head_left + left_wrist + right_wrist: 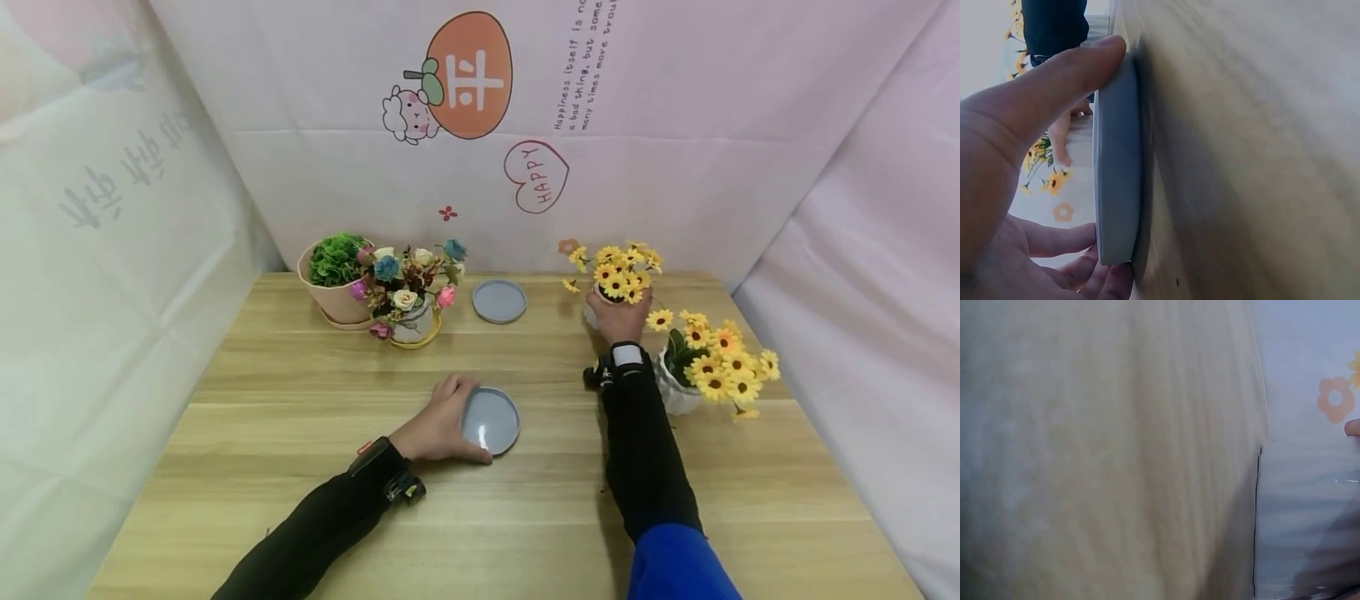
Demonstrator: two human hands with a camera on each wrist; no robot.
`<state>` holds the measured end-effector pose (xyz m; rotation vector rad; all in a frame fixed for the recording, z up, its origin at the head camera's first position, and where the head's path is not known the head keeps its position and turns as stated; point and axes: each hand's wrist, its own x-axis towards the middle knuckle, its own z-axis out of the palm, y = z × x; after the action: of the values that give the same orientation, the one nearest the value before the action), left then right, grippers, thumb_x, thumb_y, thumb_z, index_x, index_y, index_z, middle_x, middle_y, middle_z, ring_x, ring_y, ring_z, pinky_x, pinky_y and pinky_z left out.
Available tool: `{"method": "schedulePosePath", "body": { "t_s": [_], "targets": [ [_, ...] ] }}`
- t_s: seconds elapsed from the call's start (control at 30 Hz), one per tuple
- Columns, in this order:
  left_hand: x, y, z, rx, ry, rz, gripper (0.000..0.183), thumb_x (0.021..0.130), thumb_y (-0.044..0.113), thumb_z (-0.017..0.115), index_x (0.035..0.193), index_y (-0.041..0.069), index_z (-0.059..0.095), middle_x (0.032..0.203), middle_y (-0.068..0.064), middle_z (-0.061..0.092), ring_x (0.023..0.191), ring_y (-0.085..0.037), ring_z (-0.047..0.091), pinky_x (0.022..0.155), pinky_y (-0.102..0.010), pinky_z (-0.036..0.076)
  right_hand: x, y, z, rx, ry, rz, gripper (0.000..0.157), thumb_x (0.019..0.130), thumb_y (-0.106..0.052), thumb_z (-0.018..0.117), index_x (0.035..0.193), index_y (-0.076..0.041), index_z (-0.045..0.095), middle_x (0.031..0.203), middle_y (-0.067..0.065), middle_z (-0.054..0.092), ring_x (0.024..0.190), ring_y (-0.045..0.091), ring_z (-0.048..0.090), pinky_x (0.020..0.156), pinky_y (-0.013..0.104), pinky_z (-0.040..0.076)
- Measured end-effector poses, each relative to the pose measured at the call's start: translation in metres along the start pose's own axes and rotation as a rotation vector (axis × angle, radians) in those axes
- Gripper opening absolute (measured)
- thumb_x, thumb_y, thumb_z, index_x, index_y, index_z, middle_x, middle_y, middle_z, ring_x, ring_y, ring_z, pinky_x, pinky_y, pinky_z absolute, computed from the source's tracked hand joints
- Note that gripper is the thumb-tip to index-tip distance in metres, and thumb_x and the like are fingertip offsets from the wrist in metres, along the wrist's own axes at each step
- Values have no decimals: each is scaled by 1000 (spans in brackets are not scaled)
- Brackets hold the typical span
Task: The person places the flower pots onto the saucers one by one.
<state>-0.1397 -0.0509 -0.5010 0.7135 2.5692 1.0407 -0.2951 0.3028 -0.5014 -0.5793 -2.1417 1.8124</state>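
Note:
My left hand (pixel 438 425) holds a small round grey saucer (pixel 497 423) on the table. In the left wrist view the thumb (pixel 1079 69) lies along one end of the saucer's side wall (pixel 1116 169) and the fingers reach round the other end. Farther back on the right, my right hand (pixel 624 321) grips a white pot (pixel 590 317) of yellow daisy-like flowers (pixel 618 271). Most of that pot is hidden by the hand in the head view; its pale side (pixel 1304 531) shows in the right wrist view, with one fingertip (pixel 1353 427) on it.
A second white pot (pixel 678 392) of yellow flowers stands right of my right forearm. Another grey saucer (pixel 500 302) lies at the back. At the back left are a pink pot (pixel 341 304) of greenery and a pot (pixel 412 325) of mixed flowers. Printed cloth (pixel 337 167) hangs behind the table.

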Motion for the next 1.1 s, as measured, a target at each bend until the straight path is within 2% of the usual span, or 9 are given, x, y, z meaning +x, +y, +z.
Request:
{"method": "schedulePosePath", "body": {
  "t_s": [0.17, 0.33, 0.5, 0.7, 0.8, 1.0, 1.07, 1.1],
  "targets": [
    [-6, -2, -1, -9, 3, -2, 119, 66, 43, 100, 161, 5, 38, 151, -15, 41, 136, -34, 42, 112, -55, 49, -4, -2, 3, 84, -14, 36, 125, 89, -34, 79, 169, -17, -17, 179, 9, -7, 167, 25, 6, 134, 42, 22],
    [-8, -3, -2, -9, 5, 4, 119, 66, 42, 101, 161, 4, 38, 150, -16, 42, 135, -33, 42, 112, -55, 48, -13, -5, 3, 94, -31, -10, 121, 91, -29, 79, 169, -16, -12, 179, 10, -1, 166, 25, 11, 135, 42, 22],
    [-8, -4, -2, -19, 3, 5, 120, 66, 42, 101, 161, 5, 37, 148, -15, 42, 134, -33, 42, 112, -54, 49, -19, -7, 3, 140, -61, -5, 120, 92, -27, 78, 169, -16, -13, 179, 10, -1, 166, 25, 11, 134, 41, 22],
    [-7, -5, -1, -26, 0, 0, 121, 66, 42, 101, 161, 5, 37, 146, -14, 43, 133, -33, 42, 112, -54, 49, -25, -7, 1, 130, -97, -10, 118, 92, -26, 79, 170, -16, -9, 179, 9, 7, 165, 24, 16, 134, 40, 22],
    [-7, -6, 0, -22, -5, -3, 120, 65, 43, 101, 161, 6, 38, 145, -14, 43, 132, -33, 42, 111, -53, 49, -37, -15, -1, 138, -127, -13, 114, 93, -20, 76, 170, -15, -7, 178, 10, 11, 165, 25, 18, 134, 41, 23],
    [-7, -7, 0, -19, -4, 1, 121, 66, 44, 101, 161, 7, 37, 144, -14, 43, 132, -32, 42, 110, -53, 50, -42, -7, 1, 113, -138, 34, 122, 92, -24, 79, 169, -18, -16, 179, 12, 4, 165, 26, 15, 134, 43, 24],
    [-7, -8, -1, -23, -2, 3, 120, 66, 45, 100, 161, 7, 38, 144, -13, 43, 132, -32, 42, 110, -53, 50, -40, -2, 3, 93, -142, 15, 123, 91, -25, 80, 169, -19, -16, 179, 11, 8, 165, 26, 17, 133, 42, 25],
    [-7, -8, -1, -25, -2, 4, 120, 66, 45, 100, 161, 7, 38, 144, -13, 43, 132, -32, 42, 110, -53, 50, -41, -2, 4, 75, -144, -18, 121, 90, -24, 81, 170, -18, -11, 178, 11, 15, 163, 26, 22, 133, 42, 26]
  ]
}}
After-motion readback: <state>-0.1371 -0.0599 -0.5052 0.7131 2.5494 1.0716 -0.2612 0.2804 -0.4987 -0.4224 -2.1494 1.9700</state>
